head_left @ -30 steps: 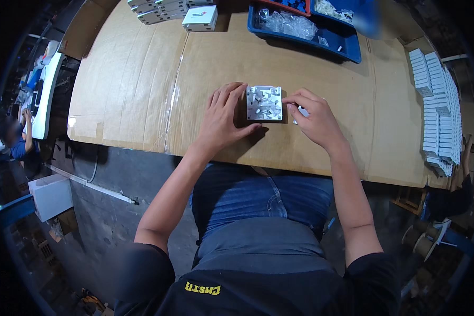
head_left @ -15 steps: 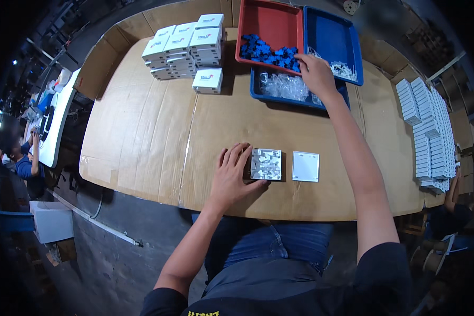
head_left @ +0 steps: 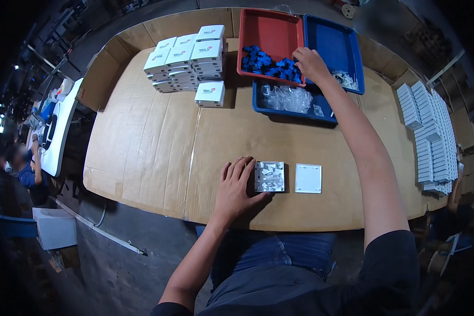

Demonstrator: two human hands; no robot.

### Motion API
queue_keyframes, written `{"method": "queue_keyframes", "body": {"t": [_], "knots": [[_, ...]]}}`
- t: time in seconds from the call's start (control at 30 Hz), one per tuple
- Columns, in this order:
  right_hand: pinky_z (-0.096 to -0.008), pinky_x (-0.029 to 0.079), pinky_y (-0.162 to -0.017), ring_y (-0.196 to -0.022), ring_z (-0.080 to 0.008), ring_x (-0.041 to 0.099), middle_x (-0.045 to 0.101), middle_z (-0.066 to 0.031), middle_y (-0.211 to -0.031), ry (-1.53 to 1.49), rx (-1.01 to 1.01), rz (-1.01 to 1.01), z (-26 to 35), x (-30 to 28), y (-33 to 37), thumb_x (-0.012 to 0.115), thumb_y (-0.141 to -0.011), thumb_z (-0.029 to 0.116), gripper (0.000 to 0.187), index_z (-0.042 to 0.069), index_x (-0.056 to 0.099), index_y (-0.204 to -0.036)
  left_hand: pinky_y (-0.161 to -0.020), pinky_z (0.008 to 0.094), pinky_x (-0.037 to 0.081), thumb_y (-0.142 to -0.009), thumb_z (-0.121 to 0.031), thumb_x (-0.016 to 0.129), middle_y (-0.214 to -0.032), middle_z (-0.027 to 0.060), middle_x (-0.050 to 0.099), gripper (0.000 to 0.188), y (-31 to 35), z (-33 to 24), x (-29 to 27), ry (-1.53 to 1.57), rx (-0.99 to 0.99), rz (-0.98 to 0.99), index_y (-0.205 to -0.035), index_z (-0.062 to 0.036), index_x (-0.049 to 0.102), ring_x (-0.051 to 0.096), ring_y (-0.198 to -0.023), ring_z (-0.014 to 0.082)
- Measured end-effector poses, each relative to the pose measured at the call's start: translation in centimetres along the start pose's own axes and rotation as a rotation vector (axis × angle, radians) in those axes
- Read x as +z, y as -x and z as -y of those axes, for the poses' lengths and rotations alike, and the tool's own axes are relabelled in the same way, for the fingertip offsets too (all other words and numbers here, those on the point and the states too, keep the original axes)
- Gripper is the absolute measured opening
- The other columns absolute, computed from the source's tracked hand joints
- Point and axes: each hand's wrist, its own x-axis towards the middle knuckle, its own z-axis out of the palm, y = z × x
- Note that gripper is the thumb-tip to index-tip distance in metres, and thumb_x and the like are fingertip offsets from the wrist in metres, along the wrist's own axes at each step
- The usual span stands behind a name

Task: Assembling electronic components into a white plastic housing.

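An open white plastic box (head_left: 270,177) with a moulded interior lies on the cardboard-covered table in front of me. My left hand (head_left: 236,192) is curved round its left side, index finger at the far left corner and thumb along the near edge. A flat white square lid (head_left: 308,178) lies just right of the box. My right hand (head_left: 312,64) reaches to the right rim of a red tray (head_left: 273,32), its bent fingers beside the small blue plastic pieces (head_left: 271,64). Whatever its fingertips grip is too small or hidden to make out.
A blue tray (head_left: 332,39) with white parts stands right of the red one. Clear plastic pieces (head_left: 289,99) fill a nearer blue tray (head_left: 263,109). Stacked white boxes (head_left: 184,58) stand at far left, white parts (head_left: 432,137) at right. A person (head_left: 27,166) works at another table.
My right hand has moved slightly farther over the red tray, beside the blue pieces. My left hand stays on the box. The whole view has shifted a little.
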Motion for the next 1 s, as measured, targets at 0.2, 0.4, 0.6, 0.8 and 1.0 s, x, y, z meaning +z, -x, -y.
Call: {"method": "queue_keyframes", "body": {"t": [0.2,0.4,0.6,0.8,1.0], "knots": [[-0.0378,0.048,-0.091,-0.106,-0.0238,0.066,0.07,-0.0031,-0.111,-0.117,0.007,-0.368,2.8,-5.2,1.3,0.077,-0.085,0.009,0.018,0.009,0.066,-0.099,-0.125,0.0499,0.022,-0.076,-0.05,0.082,-0.15,0.0141,0.05,0.089,0.3,0.0,0.2,-0.002,0.011,-0.034,-0.146,-0.0044,0.052,0.041,-0.145,0.0318],[-0.0344,0.052,-0.087,-0.098,-0.0214,0.073,0.075,-0.0059,-0.121,-0.164,-0.047,-0.864,10.0,-15.6,5.3,0.083,-0.083,0.002,0.023,0.008,0.062,-0.092,-0.125,0.0495,0.023,-0.074,-0.05,0.084,-0.149,0.0133,0.051,0.091,0.5,-0.5,0.2,0.005,0.015,-0.028,-0.146,-0.0038,0.052,0.042,-0.144,0.0318],[-0.0376,0.053,-0.108,-0.112,-0.0245,0.073,0.068,-0.0222,-0.131,-1.811,0.504,-0.76,16.7,-19.1,12.1,0.073,-0.095,0.005,0.011,0.007,0.063,-0.097,-0.125,0.0498,0.023,-0.076,-0.054,0.083,-0.148,0.0133,0.052,0.094,0.8,0.5,1.0,-0.067,0.06,-0.059,-0.148,-0.0036,0.05,0.042,-0.144,0.0296],[-0.0423,0.05,-0.115,-0.113,-0.0228,0.073,0.063,-0.0226,-0.138,-2.559,0.485,-0.709,19.6,-19.1,17.7,0.071,-0.098,0.019,0.02,0.006,0.067,-0.113,-0.127,0.0542,0.015,-0.074,-0.062,0.082,-0.153,0.0131,0.049,0.105,1.2,0.5,2.0,-0.132,0.039,-0.058,-0.153,-0.0047,0.044,0.035,-0.151,0.0309],[-0.0422,0.048,-0.117,-0.123,-0.0283,0.068,0.061,-0.0242,-0.141,-2.482,0.448,-0.629,21.3,-18.7,18.1,0.07,-0.098,0.01,0.025,0.004,0.068,-0.122,-0.127,0.0564,0.013,-0.073,-0.065,0.081,-0.157,0.0136,0.045,0.107,1.4,1.5,2.6,-0.159,0.063,-0.072,-0.153,-0.0051,0.043,0.029,-0.154,0.0354]]}}
